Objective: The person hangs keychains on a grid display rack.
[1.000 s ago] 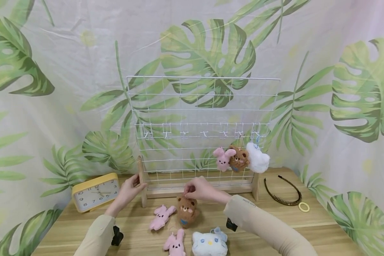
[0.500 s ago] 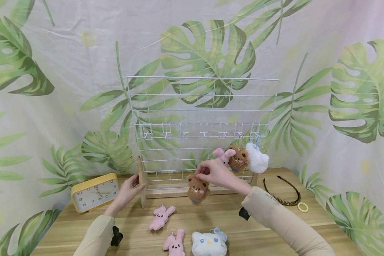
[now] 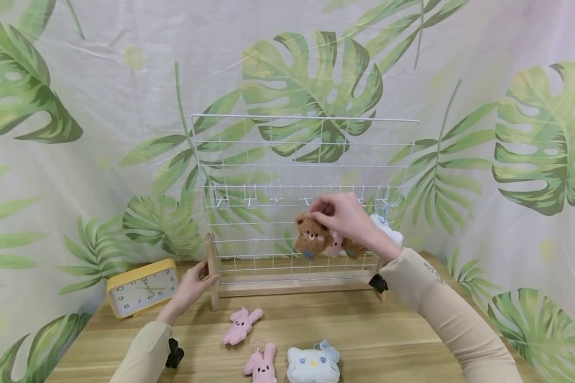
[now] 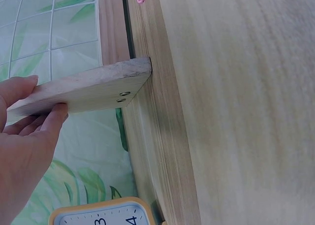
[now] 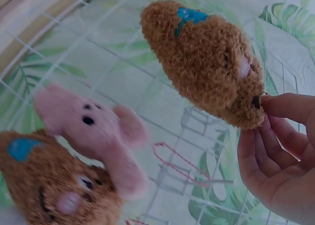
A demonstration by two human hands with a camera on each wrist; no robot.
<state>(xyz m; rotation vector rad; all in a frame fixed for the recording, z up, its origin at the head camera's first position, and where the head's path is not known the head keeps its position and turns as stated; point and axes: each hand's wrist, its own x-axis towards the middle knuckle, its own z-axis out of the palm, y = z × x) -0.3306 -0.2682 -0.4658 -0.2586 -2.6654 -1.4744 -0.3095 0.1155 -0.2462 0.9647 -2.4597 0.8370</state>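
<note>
My right hand pinches the brown bear at its head, before the rack; my left hand grips its wooden leg. Seemingly I'm hanging it; next calls for meeting a hook.

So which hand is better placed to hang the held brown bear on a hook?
Probably the right hand: it pinches the brown bear at its head end, near a white hook on the wire rack. The left hand grips the rack's wooden upright, lower down.
</note>
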